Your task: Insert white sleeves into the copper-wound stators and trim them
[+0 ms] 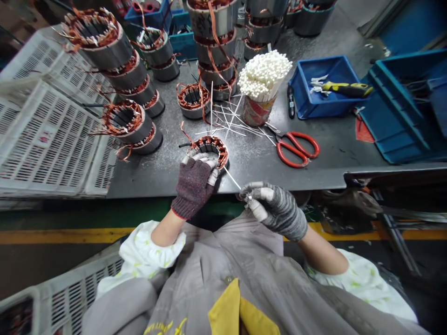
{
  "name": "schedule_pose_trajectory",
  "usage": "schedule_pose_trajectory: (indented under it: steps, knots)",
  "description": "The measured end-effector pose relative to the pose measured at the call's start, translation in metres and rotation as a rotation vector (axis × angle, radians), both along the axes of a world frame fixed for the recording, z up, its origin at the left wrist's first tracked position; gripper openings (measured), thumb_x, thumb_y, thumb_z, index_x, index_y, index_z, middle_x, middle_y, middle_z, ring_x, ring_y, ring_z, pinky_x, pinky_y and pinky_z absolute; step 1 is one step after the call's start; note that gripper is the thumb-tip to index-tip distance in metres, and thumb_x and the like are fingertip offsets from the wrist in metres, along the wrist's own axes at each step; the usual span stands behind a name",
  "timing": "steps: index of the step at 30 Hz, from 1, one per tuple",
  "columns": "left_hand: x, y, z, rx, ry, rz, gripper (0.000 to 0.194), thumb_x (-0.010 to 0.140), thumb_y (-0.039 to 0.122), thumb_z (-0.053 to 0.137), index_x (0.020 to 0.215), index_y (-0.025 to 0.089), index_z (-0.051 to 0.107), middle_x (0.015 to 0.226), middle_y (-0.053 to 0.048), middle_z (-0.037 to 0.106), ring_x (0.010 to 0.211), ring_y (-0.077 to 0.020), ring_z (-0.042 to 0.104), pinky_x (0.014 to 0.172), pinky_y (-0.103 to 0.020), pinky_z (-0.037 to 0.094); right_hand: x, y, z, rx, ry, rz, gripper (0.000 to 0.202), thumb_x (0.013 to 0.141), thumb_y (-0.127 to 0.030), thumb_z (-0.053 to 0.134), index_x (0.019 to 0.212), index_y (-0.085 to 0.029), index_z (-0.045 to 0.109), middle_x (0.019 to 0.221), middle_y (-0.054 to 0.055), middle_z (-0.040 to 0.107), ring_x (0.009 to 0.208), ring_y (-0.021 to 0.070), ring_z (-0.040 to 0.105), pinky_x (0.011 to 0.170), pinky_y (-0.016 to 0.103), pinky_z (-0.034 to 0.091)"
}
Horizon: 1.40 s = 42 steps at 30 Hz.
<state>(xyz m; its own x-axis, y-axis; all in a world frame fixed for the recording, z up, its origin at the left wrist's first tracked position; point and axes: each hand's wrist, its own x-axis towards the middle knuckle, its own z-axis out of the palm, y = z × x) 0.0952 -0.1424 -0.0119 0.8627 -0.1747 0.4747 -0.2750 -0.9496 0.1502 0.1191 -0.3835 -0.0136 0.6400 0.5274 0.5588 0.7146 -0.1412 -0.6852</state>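
Note:
A small motor stator (222,151) with copper windings lies near the front edge of the metal bench. My left hand (196,182), in a dark maroon fingerless glove with wrapped fingertips, grips its near rim. From the stator's right side a thin white cord (232,177) runs taut down to my right hand (274,207). That hand wears a grey striped glove, and its fingers are closed in a pinch on the cord's end. Something small and shiny shows at those fingertips, too small to name. An orange-red lead and a dark sleeve stick out at the stator's far left.
Loose white cords (230,116) lie behind the stator, beside a can (257,110) packed with white sticks. Red-handled scissors (296,148) and a blue bin (328,104) with a screwdriver (347,89) are at right. Stacked stators (134,77) and grey crates (52,139) stand left.

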Motion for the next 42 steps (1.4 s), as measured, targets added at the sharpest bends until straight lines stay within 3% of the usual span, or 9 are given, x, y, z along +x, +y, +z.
schedule_pose_trajectory:
  steps: [11, 18, 23, 26, 29, 31, 34, 38, 42]
  knots:
    - [-0.001, -0.001, 0.001, -0.015, 0.028, 0.014, 0.022, 0.099, 0.028, 0.050, 0.115, 0.019, 0.063, 0.116, -0.009, 0.073, 0.124, -0.0278, 0.061, 0.113, -0.051, 0.040, 0.004, 0.008, -0.007, -0.003, 0.025, 0.058, 0.011, 0.090, -0.016, 0.060, 0.096, -0.024, 0.065, 0.099, 0.006, 0.077, 0.085, 0.0175, 0.075, 0.075, 0.030, 0.062]
    - [-0.002, -0.005, 0.000, -0.083, -0.022, 0.049, 0.022, 0.100, 0.026, 0.050, 0.118, 0.018, 0.060, 0.119, -0.011, 0.072, 0.123, -0.0262, 0.062, 0.115, -0.051, 0.039, 0.024, 0.049, -0.037, 0.034, 0.068, 0.029, 0.014, 0.096, -0.025, 0.057, 0.097, -0.023, 0.071, 0.116, 0.009, 0.075, 0.102, 0.0194, 0.074, 0.090, 0.034, 0.062]
    - [-0.003, -0.011, -0.005, -0.094, -0.052, 0.112, 0.027, 0.100, 0.027, 0.050, 0.124, 0.016, 0.058, 0.124, -0.013, 0.070, 0.125, -0.0272, 0.060, 0.116, -0.051, 0.038, 0.012, 0.051, -0.057, 0.096, 0.105, -0.090, 0.015, 0.096, -0.027, 0.059, 0.097, -0.025, 0.073, 0.113, 0.008, 0.076, 0.100, 0.0203, 0.074, 0.088, 0.035, 0.063]
    - [-0.001, -0.016, -0.006, -0.159, -0.089, 0.198, 0.034, 0.100, 0.030, 0.053, 0.130, 0.016, 0.057, 0.128, -0.014, 0.069, 0.127, -0.0291, 0.059, 0.113, -0.051, 0.041, 0.007, 0.056, -0.052, 0.196, 0.243, -0.143, 0.013, 0.094, -0.030, 0.060, 0.093, -0.025, 0.072, 0.111, 0.009, 0.077, 0.100, 0.0216, 0.075, 0.089, 0.038, 0.063]
    - [0.003, -0.020, -0.005, -0.317, -0.132, 0.284, 0.039, 0.097, 0.035, 0.060, 0.132, 0.018, 0.058, 0.127, -0.012, 0.070, 0.123, -0.0287, 0.061, 0.107, -0.048, 0.046, 0.009, 0.067, -0.037, 0.346, 0.515, -0.097, 0.015, 0.093, -0.039, 0.063, 0.094, -0.025, 0.068, 0.098, 0.006, 0.079, 0.081, 0.0198, 0.076, 0.072, 0.034, 0.065]
    - [0.005, -0.021, -0.002, -0.373, -0.146, 0.236, 0.027, 0.097, 0.034, 0.063, 0.120, 0.021, 0.065, 0.116, -0.007, 0.075, 0.113, -0.0252, 0.066, 0.104, -0.046, 0.047, 0.013, 0.071, -0.028, 0.399, 0.720, -0.093, 0.022, 0.089, -0.047, 0.067, 0.093, -0.026, 0.064, 0.081, 0.002, 0.076, 0.063, 0.0174, 0.072, 0.055, 0.030, 0.061]
    - [0.006, -0.020, 0.000, -0.362, -0.184, 0.145, 0.011, 0.096, 0.030, 0.065, 0.103, 0.024, 0.070, 0.103, -0.002, 0.078, 0.104, -0.0210, 0.069, 0.105, -0.044, 0.046, 0.022, 0.072, -0.019, 0.425, 0.928, -0.083, 0.033, 0.080, -0.053, 0.075, 0.085, -0.025, 0.059, 0.064, -0.003, 0.067, 0.048, 0.0139, 0.062, 0.042, 0.025, 0.052]
    - [0.004, -0.018, -0.002, -0.327, -0.180, 0.150, 0.014, 0.095, 0.027, 0.062, 0.107, 0.023, 0.069, 0.106, -0.003, 0.077, 0.112, -0.0220, 0.066, 0.106, -0.045, 0.044, 0.029, 0.068, -0.015, 0.412, 1.034, -0.019, 0.034, 0.077, -0.052, 0.078, 0.083, -0.024, 0.058, 0.058, -0.006, 0.061, 0.043, 0.0110, 0.055, 0.039, 0.023, 0.046]
    - [0.001, -0.016, -0.006, -0.258, -0.144, 0.140, 0.018, 0.096, 0.030, 0.058, 0.110, 0.024, 0.069, 0.108, -0.004, 0.076, 0.116, -0.0237, 0.065, 0.107, -0.047, 0.043, 0.034, 0.069, -0.013, 0.298, 0.891, -0.038, 0.026, 0.083, -0.047, 0.072, 0.083, -0.023, 0.062, 0.058, -0.003, 0.064, 0.047, 0.0125, 0.057, 0.043, 0.025, 0.049]
